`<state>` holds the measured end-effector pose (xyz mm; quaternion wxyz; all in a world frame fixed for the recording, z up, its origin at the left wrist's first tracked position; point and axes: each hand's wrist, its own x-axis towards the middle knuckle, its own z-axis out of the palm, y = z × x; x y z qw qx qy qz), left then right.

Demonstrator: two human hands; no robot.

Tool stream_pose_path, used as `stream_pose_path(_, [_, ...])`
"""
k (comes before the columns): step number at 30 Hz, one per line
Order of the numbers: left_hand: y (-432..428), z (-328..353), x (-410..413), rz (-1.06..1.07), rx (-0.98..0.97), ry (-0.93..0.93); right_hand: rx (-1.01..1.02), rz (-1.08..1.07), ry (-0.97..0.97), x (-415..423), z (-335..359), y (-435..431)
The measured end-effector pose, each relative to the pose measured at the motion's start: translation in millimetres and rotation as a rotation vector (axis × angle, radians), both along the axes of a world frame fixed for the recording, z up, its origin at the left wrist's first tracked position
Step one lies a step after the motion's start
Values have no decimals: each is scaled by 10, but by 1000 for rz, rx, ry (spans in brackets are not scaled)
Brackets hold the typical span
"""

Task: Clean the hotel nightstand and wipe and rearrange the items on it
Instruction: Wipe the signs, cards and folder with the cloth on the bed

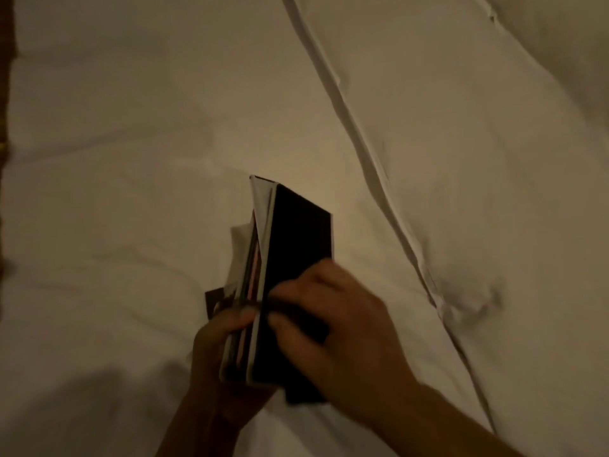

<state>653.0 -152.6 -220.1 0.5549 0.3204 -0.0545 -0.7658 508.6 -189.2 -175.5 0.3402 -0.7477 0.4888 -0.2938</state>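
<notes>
A stack of booklets with a black cover (pixel 296 232) is held on edge above the white bed. My left hand (pixel 217 338) grips the lower left side of the stack, thumb over the page edges. My right hand (pixel 333 324) lies flat on the black cover, fingers pressed near the spine, with a dark piece under the palm that may be a cloth. White and coloured page edges (pixel 253 258) fan out to the left. The nightstand is out of view.
A white duvet (pixel 131 143) fills the view, with a long raised fold (pixel 379 179) running from top centre to lower right. A dark wooden edge (pixel 5 94) shows along the far left.
</notes>
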Motion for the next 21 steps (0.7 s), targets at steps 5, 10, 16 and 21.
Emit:
stream_pose_path(5, [-39, -27, 42, -57, 81, 261, -5, -42, 72, -82, -133, -147])
stream_pose_path(10, [-63, 95, 42, 70, 52, 16, 61, -169, 103, -229, -248, -225])
stream_pose_path(16, [-120, 32, 105, -96, -69, -105, 31, 5, 80, -193, -179, 0])
stream_pose_path(21, [29, 41, 85, -182, -93, -185, -18, -241, 143, -89, -273, -879])
